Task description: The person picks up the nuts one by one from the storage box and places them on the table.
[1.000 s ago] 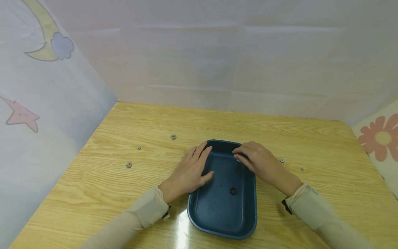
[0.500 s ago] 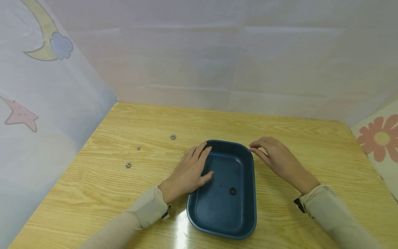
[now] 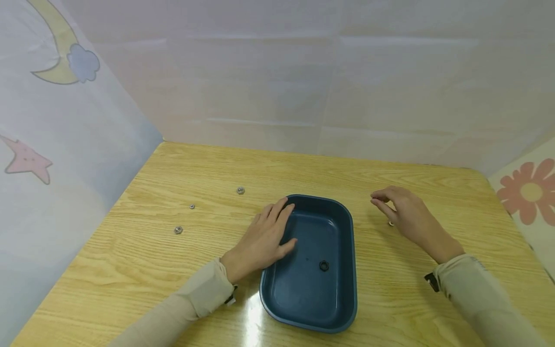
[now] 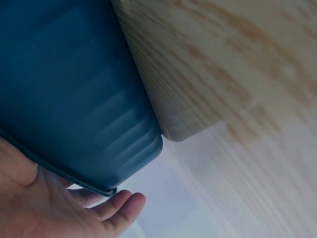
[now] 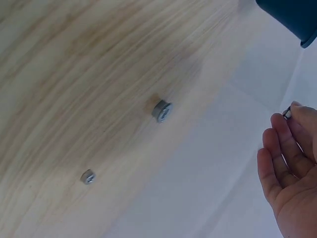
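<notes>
A dark blue tray [image 3: 312, 299] lies on the wooden table, with one black hex nut [image 3: 323, 265] on its floor. My left hand [image 3: 260, 238] rests over the tray's left rim, fingers loosely extended and thumb reaching inside. To the right of the tray my right hand [image 3: 407, 214] is raised above the table. Between its thumb and forefinger it pinches a small metal nut [image 5: 287, 113], mostly covered by the fingertips. Below that hand, a silver nut [image 5: 162, 111] and a smaller silver nut [image 5: 88, 176] lie on the wood.
Left of the tray, three silver nuts lie spread out: one at the back [image 3: 240, 191], a tiny nut [image 3: 192, 206] and a larger nut [image 3: 178, 230]. A pale cloth wall [image 3: 277, 96] rises behind the table [image 3: 130, 270], with printed cloth at both sides.
My right hand has left the tray's far right corner and moved rightward over the table, fingertips still together. My left hand and the tray stay in place.
</notes>
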Action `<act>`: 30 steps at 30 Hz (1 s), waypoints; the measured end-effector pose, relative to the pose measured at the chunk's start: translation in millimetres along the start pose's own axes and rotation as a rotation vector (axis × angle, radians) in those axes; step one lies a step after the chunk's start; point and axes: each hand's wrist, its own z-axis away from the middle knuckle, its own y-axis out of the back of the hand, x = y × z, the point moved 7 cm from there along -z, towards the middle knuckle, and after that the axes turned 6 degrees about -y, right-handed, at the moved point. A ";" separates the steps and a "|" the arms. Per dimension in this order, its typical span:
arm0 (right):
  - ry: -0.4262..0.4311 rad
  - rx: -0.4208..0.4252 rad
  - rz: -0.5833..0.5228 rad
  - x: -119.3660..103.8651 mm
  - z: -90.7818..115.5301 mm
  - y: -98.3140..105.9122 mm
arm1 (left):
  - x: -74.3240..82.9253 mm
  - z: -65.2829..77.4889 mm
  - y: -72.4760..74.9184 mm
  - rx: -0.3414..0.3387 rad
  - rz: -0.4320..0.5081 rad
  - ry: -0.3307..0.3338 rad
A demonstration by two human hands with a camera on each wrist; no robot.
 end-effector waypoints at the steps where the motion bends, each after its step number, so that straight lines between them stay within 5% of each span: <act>1: -0.004 -0.003 0.000 2.5 0.0 0.1 | 0.0 -0.1 -0.1 0.000 -0.002 0.000; 30: -0.072 -0.018 0.089 61.4 6.7 2.0 | 0.4 -0.4 0.1 0.001 -0.012 0.003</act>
